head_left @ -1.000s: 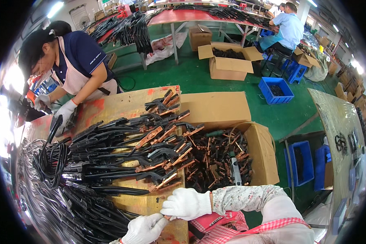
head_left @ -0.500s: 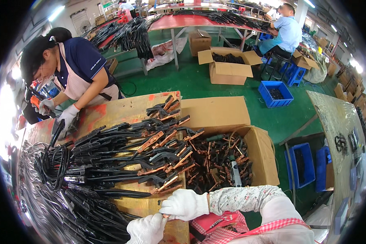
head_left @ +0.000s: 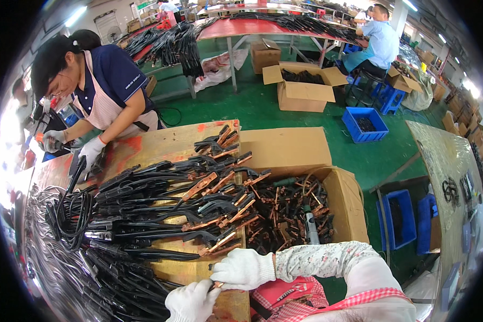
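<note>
My left hand [head_left: 190, 302], in a white knit glove, is closed at the table's near edge, its fingertips at the end of a small copper piece [head_left: 218, 284]. My right hand [head_left: 243, 270], gloved likewise, grips that piece from the other side, fingers wrapped over it. Most of the piece is hidden by the gloves. Just beyond my hands lie several black welding electrode holders [head_left: 214, 207] with copper jaws, pointing right, their black cables [head_left: 112, 290] running to the left.
Right of the table, a cardboard box [head_left: 350, 201] holds loose copper-jawed parts and a grey-green power tool [head_left: 310, 225]. Across the table a co-worker's gloved hand [head_left: 93, 153] rests on a dark part. Blue bins [head_left: 400, 217] stand at the right.
My left hand has shifted slightly left and up; the right stays nearly still on the copper piece. The co-worker's hand with the orange tool has moved left and down.
</note>
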A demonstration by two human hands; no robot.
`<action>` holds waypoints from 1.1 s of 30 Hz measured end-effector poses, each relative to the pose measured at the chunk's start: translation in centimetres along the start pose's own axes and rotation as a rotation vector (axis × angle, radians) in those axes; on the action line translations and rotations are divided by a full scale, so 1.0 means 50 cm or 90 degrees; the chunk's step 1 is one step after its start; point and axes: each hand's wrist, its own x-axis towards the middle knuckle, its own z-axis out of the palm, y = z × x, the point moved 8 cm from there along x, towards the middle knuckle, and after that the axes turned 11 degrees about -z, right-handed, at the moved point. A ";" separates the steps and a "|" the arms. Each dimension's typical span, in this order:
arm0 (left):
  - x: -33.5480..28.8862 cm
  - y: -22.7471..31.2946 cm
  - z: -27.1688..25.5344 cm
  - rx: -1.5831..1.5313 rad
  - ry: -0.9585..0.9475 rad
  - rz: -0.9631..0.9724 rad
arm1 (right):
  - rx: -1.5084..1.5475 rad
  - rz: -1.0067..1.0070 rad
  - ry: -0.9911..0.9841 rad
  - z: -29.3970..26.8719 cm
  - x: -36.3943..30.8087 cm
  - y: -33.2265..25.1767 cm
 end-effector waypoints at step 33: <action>-0.004 0.019 0.053 0.069 -0.113 0.074 | 0.555 1.006 0.769 0.084 -0.791 0.100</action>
